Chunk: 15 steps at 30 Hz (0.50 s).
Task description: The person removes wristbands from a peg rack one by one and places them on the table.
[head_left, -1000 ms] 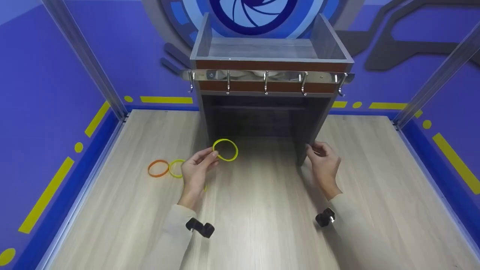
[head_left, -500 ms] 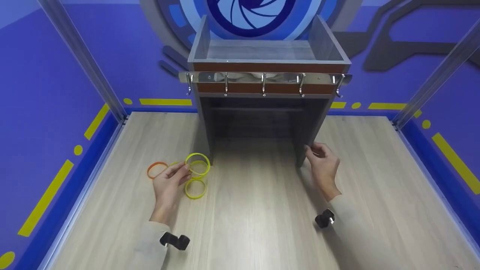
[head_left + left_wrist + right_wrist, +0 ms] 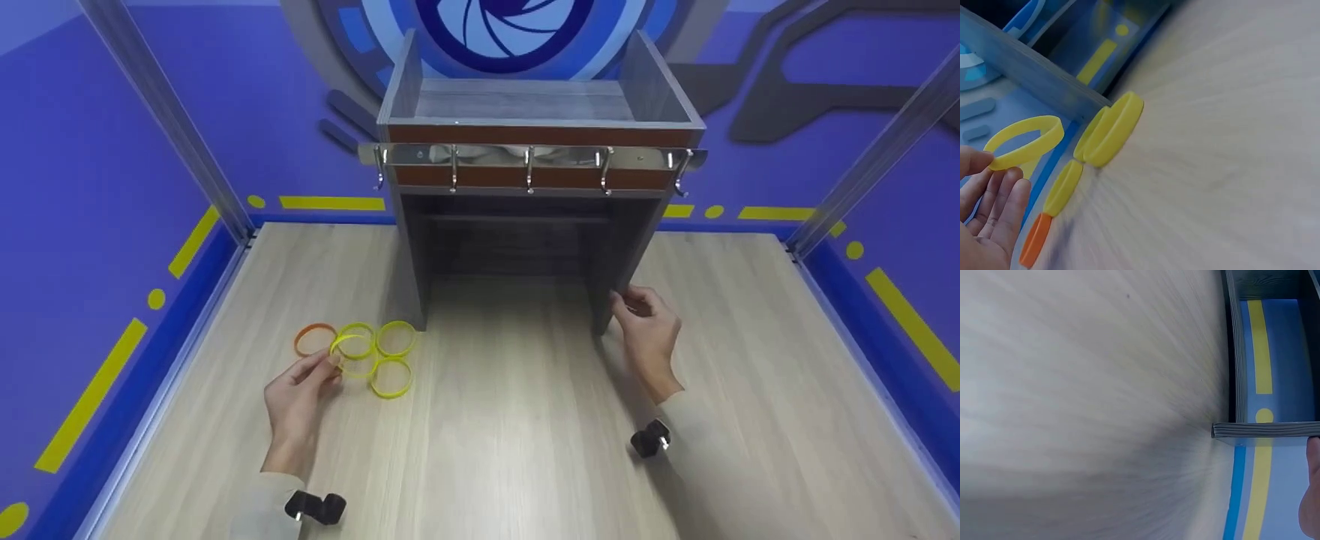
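Note:
My left hand [image 3: 294,397] pinches a yellow silicone wristband [image 3: 1030,152] between thumb and fingertips, raised above the table. Below and beyond it in the head view lie an orange wristband [image 3: 296,342] and several yellow wristbands [image 3: 411,380], flat and close together, left of a grey wooden rack [image 3: 413,277]. At the lower right, my right hand [image 3: 651,334] has curled fingers and holds the front edge of the rack's right side panel [image 3: 1269,430]. The right wrist view shows just one digit against that panel; the other fingers are out of frame.
A metal rail [image 3: 491,155] with several hooks [image 3: 529,176] runs across the rack's front, bare of bands. Above it is an open-topped shelf [image 3: 525,101]. Blue printed walls [image 3: 97,187] enclose the wooden table [image 3: 495,450] on the left, back and right.
My left hand has moved left and toward me with the yellow wristband, away from the rack's opening and past the bands on the table. My right hand stays at the side panel.

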### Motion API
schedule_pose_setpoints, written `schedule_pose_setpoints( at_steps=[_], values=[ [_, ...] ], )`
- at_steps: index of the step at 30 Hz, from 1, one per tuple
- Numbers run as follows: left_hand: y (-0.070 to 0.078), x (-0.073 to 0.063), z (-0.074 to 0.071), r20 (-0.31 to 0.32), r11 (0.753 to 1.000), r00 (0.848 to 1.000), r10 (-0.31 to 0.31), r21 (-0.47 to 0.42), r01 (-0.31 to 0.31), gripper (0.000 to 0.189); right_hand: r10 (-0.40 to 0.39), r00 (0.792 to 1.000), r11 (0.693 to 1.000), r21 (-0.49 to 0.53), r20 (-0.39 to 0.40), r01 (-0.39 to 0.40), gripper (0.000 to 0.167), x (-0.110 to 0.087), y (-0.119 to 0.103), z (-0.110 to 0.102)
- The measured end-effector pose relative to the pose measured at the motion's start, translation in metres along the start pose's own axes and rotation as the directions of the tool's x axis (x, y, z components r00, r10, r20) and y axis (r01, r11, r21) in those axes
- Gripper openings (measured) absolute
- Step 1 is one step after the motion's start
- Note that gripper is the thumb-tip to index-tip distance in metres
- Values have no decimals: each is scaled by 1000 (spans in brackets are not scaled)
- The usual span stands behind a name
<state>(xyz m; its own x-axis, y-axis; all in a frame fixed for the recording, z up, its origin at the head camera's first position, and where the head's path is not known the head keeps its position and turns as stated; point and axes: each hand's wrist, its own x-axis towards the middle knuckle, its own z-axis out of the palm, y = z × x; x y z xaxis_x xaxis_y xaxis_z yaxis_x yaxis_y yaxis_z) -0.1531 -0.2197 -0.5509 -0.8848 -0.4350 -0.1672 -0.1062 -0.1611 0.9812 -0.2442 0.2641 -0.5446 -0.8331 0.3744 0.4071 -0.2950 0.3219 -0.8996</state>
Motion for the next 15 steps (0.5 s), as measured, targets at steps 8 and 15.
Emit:
schedule_pose_setpoints(
  at_steps=[8, 15],
  values=[
    [-8, 2, -11, -19, 1000, 999, -30, -11, 29, 38, 11, 1000, 1000, -13, -17, -11, 13, -1, -4, 0],
    [-10, -1, -15, -16, 996, 998, -60, 59, 61, 36, 21, 999, 1000, -14, -25, -21, 15, -3, -9, 3]
  ],
)
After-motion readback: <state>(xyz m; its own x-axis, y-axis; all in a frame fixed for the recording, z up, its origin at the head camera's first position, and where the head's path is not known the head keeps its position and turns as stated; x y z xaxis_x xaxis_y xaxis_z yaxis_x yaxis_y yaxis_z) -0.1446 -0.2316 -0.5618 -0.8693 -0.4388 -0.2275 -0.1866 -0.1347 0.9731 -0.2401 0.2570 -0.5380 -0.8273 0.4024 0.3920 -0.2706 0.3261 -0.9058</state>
